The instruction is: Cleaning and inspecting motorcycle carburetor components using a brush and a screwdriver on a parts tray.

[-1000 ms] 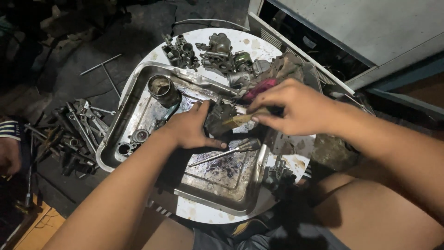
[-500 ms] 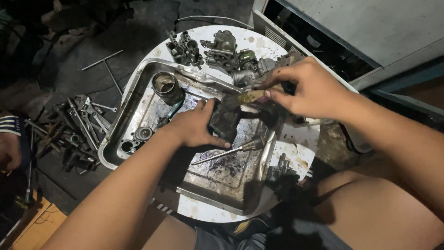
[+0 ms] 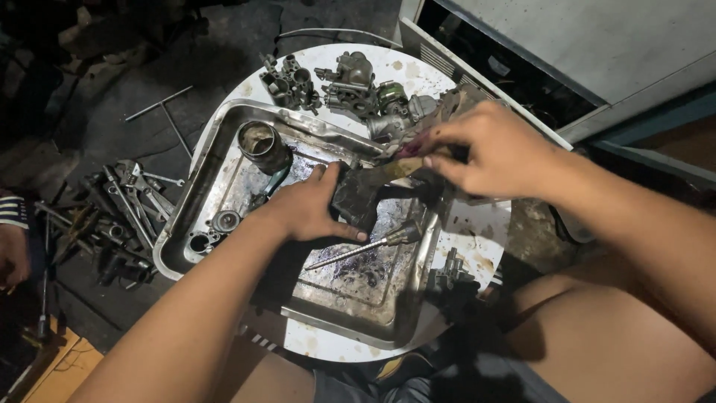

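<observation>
My left hand (image 3: 309,209) grips a dark, greasy engine part (image 3: 359,195) over a dented metal tray (image 3: 186,246). My right hand (image 3: 488,153) holds a brush with a pale handle (image 3: 395,169), its end against the top of the part. A screwdriver (image 3: 365,246) lies in the tray just below the part. A small metal cup (image 3: 262,145) stands at the tray's far left end. Round metal pieces (image 3: 224,221) lie in the tray's left corner.
The tray rests on a round white table (image 3: 477,231). Carburetor parts (image 3: 350,86) crowd the table's far edge. Wrenches and sockets (image 3: 112,216) lie scattered on the dark floor at left. A T-handle tool (image 3: 160,108) lies farther back. Another person's hand (image 3: 11,250) shows at the left edge.
The view has shifted a little. My right hand has moved the brush from the part's side up to its top edge. My left hand keeps hold of the part.
</observation>
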